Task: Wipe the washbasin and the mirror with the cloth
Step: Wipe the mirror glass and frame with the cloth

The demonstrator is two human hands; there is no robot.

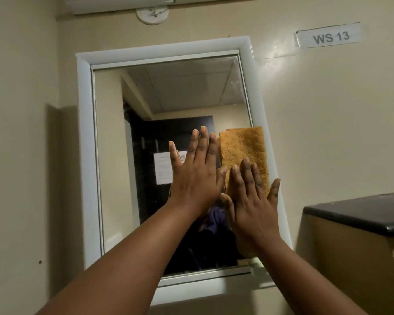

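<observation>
Right hand (pixel 251 201) lies flat on the cloth (pixel 243 153), fingers straight and close together, thumb out to the side, pressing it to the mirror (pixel 168 92) at the right edge of the glass. The cloth is a tan sheet whose upper half sticks up past the fingertips, and its right edge overlaps the white frame (pixel 84 155). Left hand (pixel 195 176) is flat and bare, fingers straight and slightly spread, just beside the cloth — whether it touches the glass cannot be told.

Risks from here:
- Nothing is gripped; the cloth is held by palm pressure only. Ease off mid-stroke and it likely slides down or drops.
- The free upper half may fold over or drag, leaving streaks.
- If the bare left palm does touch the glass, it will probably smear prints on it.
- The cloth sits at the right edge — a stroke further right runs onto the frame and could bunch the cloth.
- Left and top of the glass look uncovered. The washbasin is out of view.
</observation>
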